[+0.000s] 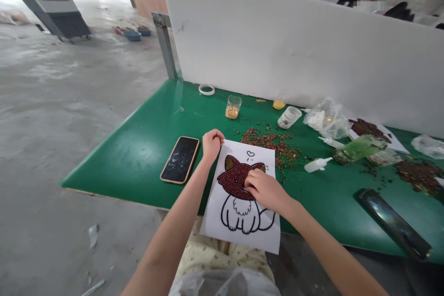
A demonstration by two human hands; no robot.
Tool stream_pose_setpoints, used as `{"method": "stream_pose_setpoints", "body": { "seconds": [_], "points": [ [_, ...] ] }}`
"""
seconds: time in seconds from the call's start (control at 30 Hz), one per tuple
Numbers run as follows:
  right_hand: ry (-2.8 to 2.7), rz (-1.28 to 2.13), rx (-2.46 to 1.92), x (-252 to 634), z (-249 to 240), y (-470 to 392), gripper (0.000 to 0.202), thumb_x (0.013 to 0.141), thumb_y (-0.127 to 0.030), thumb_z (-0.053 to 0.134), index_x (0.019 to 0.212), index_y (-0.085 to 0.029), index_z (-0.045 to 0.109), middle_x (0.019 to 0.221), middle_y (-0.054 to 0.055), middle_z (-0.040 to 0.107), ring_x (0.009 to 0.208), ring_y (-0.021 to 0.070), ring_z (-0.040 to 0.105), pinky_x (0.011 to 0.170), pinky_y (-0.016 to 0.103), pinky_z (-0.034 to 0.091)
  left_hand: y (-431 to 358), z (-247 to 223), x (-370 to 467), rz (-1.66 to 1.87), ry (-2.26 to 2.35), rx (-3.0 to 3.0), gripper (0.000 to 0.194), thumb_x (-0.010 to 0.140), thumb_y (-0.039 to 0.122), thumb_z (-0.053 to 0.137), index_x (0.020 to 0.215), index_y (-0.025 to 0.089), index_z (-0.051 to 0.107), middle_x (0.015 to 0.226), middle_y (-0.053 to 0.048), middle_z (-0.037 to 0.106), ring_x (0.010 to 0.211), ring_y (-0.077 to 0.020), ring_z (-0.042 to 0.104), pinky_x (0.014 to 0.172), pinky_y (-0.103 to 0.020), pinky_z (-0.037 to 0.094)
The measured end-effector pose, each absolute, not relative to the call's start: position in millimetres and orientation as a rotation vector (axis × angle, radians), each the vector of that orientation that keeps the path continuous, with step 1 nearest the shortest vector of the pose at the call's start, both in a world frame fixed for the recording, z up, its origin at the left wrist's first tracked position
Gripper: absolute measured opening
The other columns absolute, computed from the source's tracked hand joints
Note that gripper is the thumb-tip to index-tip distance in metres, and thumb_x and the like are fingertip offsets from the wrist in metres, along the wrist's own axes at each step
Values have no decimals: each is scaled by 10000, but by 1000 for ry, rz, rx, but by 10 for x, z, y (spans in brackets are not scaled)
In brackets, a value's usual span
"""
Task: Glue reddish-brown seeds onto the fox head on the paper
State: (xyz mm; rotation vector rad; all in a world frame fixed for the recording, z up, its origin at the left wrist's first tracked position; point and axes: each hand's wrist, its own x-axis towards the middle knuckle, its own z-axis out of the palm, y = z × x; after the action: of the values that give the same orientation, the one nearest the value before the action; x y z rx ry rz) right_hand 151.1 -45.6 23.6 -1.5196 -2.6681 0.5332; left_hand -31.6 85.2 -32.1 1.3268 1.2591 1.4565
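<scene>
A white sheet (215, 212) with a cartoon animal drawing lies over the front edge of the green table (132, 148). The drawing's head is covered in dark red grains, its ears partly in green ones; the body is bare outline. My left hand (212, 144) is closed at the sheet's top left corner, pinching it. Over the right side of the drawn head, my right hand (264, 188) has its fingertips pressed together; anything between them is too small to make out. Loose red and green grains (267, 141) are scattered just behind the sheet.
A phone (180, 159) lies left of the sheet. Behind are a cup of kernels (233, 107), a tipped clear cup (289, 117) and plastic bags (328, 118). To the right are a glue bottle (317, 164), a green bottle (359, 149) and a dark case (393, 222). A white partition (277, 41) borders the table.
</scene>
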Motion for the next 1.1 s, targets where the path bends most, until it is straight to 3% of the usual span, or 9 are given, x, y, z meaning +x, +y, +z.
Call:
{"method": "stream_pose_setpoints", "body": {
  "seconds": [1.1],
  "points": [
    [-2659, 434, -1468, 1508, 99, -511, 130, 838, -66, 496, 776, -176, 529, 862, 44, 560, 847, 192, 477, 742, 315, 385, 860, -342, -309, 1434, 1272, 1345, 241, 536, 74, 335, 547, 166, 558, 465, 25, 527, 427, -85, 464, 442, -187, 331]
  ]
}}
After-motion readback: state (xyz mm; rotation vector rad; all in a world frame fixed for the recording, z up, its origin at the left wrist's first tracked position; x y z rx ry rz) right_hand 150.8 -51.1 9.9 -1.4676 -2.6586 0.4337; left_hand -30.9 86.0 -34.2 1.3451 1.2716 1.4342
